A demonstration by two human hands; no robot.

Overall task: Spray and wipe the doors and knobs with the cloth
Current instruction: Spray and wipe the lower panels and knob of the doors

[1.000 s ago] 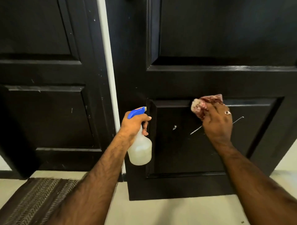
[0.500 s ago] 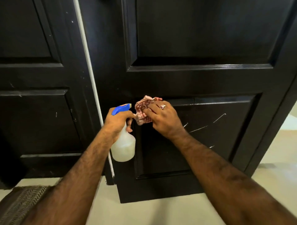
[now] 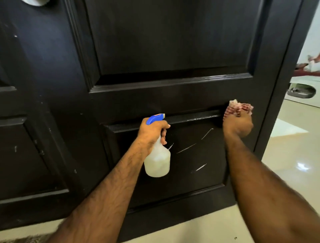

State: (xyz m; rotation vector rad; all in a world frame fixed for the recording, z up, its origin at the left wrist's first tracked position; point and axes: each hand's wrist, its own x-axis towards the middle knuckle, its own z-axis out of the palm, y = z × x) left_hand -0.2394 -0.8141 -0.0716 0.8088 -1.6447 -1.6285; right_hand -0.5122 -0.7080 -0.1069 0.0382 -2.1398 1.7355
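A black panelled door [image 3: 173, 43] fills the view, with pale scratches on its lower panel. My right hand [image 3: 238, 125] grips a bunched red-and-white checked cloth [image 3: 237, 108] and presses it on the right end of the lower panel's top ledge. My left hand [image 3: 152, 131] holds a translucent spray bottle [image 3: 157, 163] with a blue head by its neck, in front of the lower panel. A second black door [image 3: 22, 138] stands to the left. A pale round knob [image 3: 35, 2] shows partly at the top left edge.
Glossy cream floor tiles [image 3: 290, 156] lie to the right past the door's edge, with a dark tray-like object [image 3: 301, 92] and a pale wall beyond. A strip of patterned mat [image 3: 29, 239] shows at the bottom left.
My right hand has slid the cloth along the ledge from its left end to its right end. The view has shifted right and closer; the left hand still holds the bottle.
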